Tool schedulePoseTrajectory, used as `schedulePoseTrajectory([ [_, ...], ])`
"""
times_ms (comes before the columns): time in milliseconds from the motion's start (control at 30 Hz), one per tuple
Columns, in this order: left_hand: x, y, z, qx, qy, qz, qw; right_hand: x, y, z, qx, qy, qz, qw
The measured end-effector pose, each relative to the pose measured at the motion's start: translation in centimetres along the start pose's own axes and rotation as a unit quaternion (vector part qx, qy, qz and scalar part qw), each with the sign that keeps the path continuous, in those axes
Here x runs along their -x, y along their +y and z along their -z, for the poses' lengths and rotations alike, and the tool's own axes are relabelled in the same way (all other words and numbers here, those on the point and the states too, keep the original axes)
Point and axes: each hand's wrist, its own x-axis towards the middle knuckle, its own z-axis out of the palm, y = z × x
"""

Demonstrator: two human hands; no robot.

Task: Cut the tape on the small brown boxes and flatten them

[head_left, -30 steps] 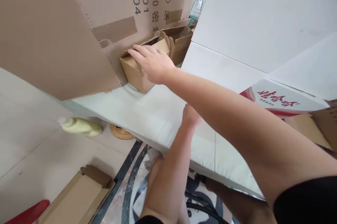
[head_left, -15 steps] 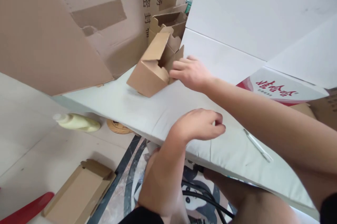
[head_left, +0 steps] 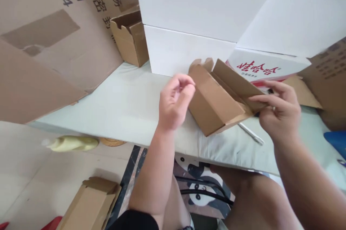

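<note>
My right hand grips the lid flap of a small brown cardboard box, with the thumb and fingers on either side of the card. The box is tilted above the pale padded surface, its lid standing open. Just left of the box is my left hand, its fingers curled into a pinch; whatever they hold, if anything, is hidden. Under the box's right end lies a slim white pen-like tool. A second small open cardboard box stands at the back against the large carton.
A large printed carton rises at the left, and white boxes stand behind. A white carton with red lettering is at the right. On the floor are a yellowish bottle and a flat cardboard box.
My right hand has brought the small cardboard box from the back, rightward and nearer to me. My left hand stays curled and is now beside the box. The view has shifted right.
</note>
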Motion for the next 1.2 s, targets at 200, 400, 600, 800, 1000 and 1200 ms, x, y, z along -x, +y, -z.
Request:
schedulePoseTrajectory([
  [200,-1.7,-8.5,-3.3,-0.087,0.028,0.133,0.987,4.4,2.2,-0.1,-0.207,-0.004,-0.177,0.962],
  [400,-2.2,-10.4,-4.4,-0.104,-0.016,0.104,0.989,5.3,0.7,-1.2,-0.224,-0.005,-0.161,0.961],
  [600,-3.1,-8.8,-3.3,-0.099,0.085,0.048,0.99,6.4,-0.3,0.5,-0.256,0.037,-0.131,0.957],
  [800,-2.4,-7.2,-4.1,-0.089,0.088,0.093,0.988,6.2,-0.6,0.8,-0.216,0.049,-0.207,0.953],
  [1000,-2.3,-6.2,-3.5,-0.024,-0.003,0.109,0.994,5.6,-0.9,0.2,-0.237,0.024,-0.289,0.927],
  [1200,-1.9,-6.1,-3.0,-0.001,-0.109,0.116,0.987,5.2,-0.7,0.3,-0.162,0.058,-0.459,0.871],
])
